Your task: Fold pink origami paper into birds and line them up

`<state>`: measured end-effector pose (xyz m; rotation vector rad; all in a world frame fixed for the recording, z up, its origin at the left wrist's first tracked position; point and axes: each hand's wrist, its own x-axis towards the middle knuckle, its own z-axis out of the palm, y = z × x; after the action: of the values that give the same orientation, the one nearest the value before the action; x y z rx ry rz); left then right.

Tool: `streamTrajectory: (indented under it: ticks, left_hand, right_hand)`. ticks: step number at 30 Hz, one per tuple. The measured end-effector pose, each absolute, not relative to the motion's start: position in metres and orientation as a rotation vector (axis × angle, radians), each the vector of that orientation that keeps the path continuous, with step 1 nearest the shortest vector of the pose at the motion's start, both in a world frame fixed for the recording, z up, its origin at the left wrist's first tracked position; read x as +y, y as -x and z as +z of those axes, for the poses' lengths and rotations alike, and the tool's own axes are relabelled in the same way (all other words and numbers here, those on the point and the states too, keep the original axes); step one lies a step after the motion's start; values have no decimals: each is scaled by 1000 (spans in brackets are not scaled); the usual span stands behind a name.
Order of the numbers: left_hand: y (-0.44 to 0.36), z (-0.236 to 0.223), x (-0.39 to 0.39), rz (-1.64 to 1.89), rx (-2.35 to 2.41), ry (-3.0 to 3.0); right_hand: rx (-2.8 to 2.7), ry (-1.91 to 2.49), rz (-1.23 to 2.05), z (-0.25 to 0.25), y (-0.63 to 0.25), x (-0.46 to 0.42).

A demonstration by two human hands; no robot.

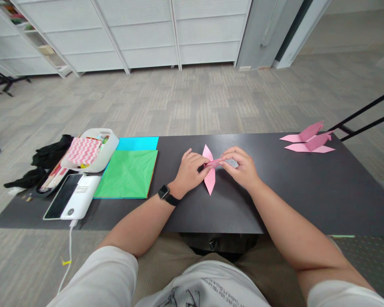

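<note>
Between my hands, over the middle of the dark table, is a pink folded paper bird (209,183), its two pointed wings spread toward and away from me. My left hand (192,168) pinches the left end of its narrow middle part between thumb and fingers. At the right end, my right hand (240,166) pinches the same narrow part with thumb and forefinger. Fingertips hide some of the folds. Two finished-looking pink paper birds (316,143) stand close together at the table's far right.
On the left lie green paper sheets (128,175) over blue paper (139,143). Beside them are a white basket (107,147) with a pink zigzag-patterned packet, a phone (64,197), a white power bank (81,196) with a cable, and black cloth (51,151). Dark table (294,192) extends right.
</note>
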<state>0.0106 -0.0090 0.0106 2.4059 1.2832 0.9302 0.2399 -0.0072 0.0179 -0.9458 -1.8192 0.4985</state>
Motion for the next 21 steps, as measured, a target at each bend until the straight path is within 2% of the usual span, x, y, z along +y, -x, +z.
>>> streamTrajectory:
  ticks: [21]
  left_hand:
    - [-9,11,-9,974,1231,-2453]
  right_hand:
    - [-1843,897,455,21,-241,-8]
